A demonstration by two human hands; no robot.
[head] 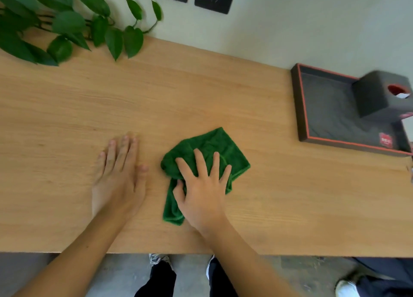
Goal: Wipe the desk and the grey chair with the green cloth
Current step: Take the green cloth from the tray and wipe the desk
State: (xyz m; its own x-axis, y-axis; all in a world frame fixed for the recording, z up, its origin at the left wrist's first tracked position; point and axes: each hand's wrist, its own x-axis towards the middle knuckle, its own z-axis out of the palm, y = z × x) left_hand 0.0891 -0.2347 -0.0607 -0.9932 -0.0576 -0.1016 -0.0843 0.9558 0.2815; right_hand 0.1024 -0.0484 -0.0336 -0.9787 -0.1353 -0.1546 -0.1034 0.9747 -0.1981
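The green cloth lies crumpled on the light wooden desk, a little right of centre. My right hand presses flat on top of it, fingers spread over the cloth and thumb tucked against its left fold. My left hand rests palm down on the bare desk just left of the cloth, fingers together, holding nothing. The grey chair is not in view.
A leafy plant trails over the desk's far left corner. A dark tray with red trim sits at the right, holding a dark tissue box. Beyond the desk's near edge are my feet and another person's shoe at the lower right.
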